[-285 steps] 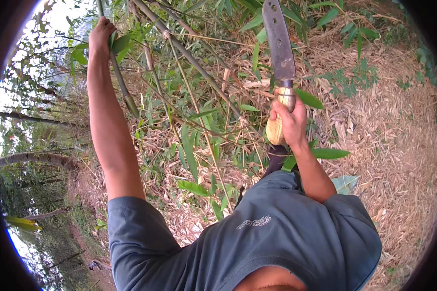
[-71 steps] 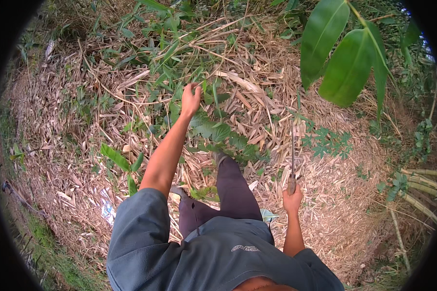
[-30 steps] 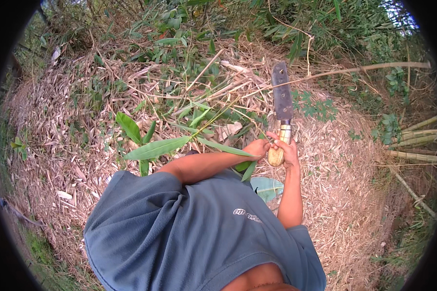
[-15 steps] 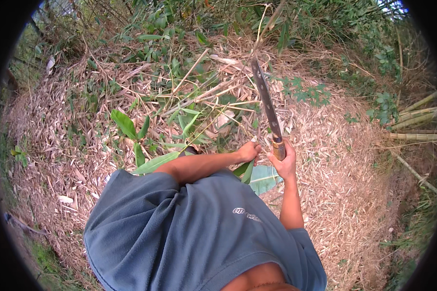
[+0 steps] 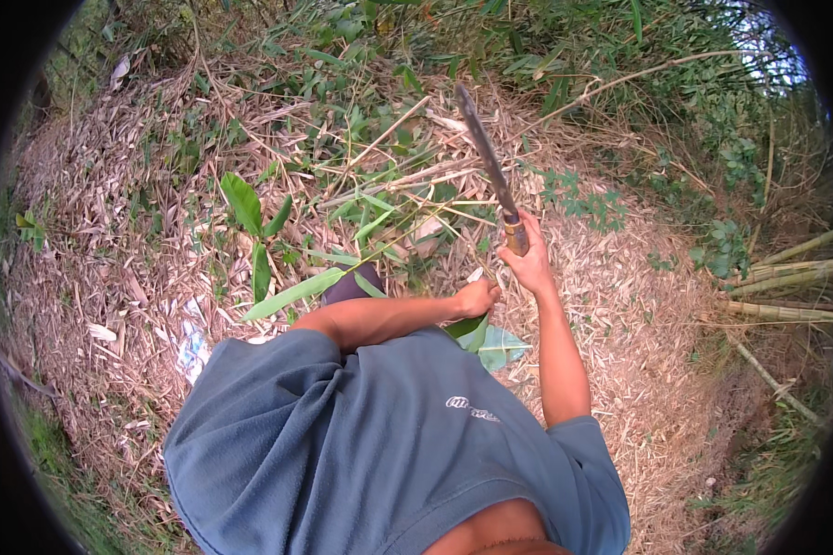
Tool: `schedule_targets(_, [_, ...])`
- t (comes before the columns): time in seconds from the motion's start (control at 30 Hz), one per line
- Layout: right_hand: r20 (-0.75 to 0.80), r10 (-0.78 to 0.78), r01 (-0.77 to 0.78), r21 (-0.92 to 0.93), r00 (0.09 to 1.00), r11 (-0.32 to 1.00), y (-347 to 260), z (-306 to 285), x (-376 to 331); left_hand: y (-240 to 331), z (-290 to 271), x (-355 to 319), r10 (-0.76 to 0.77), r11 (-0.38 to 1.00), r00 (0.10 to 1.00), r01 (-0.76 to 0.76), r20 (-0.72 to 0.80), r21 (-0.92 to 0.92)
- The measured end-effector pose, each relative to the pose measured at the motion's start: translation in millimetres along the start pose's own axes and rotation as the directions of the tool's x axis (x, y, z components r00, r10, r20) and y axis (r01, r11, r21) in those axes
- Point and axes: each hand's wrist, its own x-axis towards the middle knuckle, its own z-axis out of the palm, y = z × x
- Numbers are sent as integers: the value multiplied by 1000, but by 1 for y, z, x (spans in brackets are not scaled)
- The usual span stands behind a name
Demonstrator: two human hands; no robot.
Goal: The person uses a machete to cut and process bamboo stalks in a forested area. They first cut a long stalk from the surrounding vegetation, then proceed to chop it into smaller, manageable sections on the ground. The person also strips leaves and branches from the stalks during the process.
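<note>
Right hand on machete, left hand on stem

Right hand (image 5: pixel 530 265) wrapped around wooden handle of machete (image 5: pixel 487 165), blade angled up and left over dry leaf litter (image 5: pixel 111 240); left hand (image 5: pixel 477 298) fisted round green leafy stem (image 5: pixel 379 259), just beside right hand, below blade.

Head view, steeply down, close
</note>
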Motion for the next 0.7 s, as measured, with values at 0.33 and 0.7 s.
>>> schedule_targets(0.33, [395,283,-215,-207,874,954,-3,82,35,-4,-60,-33,80,977,980,-114,184,181])
schedule_targets(0.7, [471,408,-291,-303,782,908,-25,149,90,-14,-111,-57,64,997,991,-60,119,-38])
